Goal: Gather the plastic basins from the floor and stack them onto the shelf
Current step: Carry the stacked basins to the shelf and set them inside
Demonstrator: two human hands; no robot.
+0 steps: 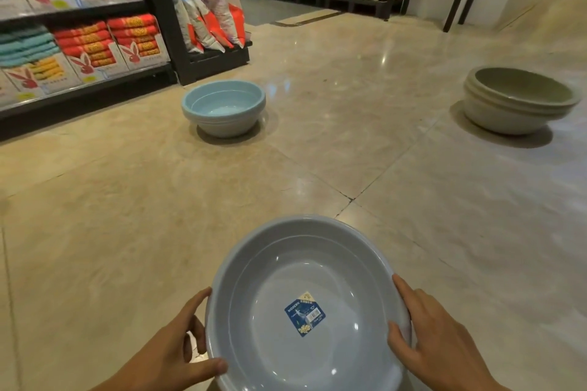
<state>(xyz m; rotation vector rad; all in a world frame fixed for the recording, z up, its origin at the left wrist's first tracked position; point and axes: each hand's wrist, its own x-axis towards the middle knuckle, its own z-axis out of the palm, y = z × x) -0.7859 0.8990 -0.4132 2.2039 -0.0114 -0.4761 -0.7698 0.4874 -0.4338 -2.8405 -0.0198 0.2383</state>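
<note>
Firmly, left hand [178,349] and right hand [435,336] clamp opposite rims of a round grey-blue plastic basin [286,279]; stacked basins sit well beyond.

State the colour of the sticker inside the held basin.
Mainly dark blue sticker, in the head view.

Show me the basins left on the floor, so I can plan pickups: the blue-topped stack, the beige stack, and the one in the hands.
blue-topped stack [222,105]: head view, inner wall.
beige stack [505,117]: head view, outer wall.
held basin [270,311]: head view, bare inner bottom.
</note>
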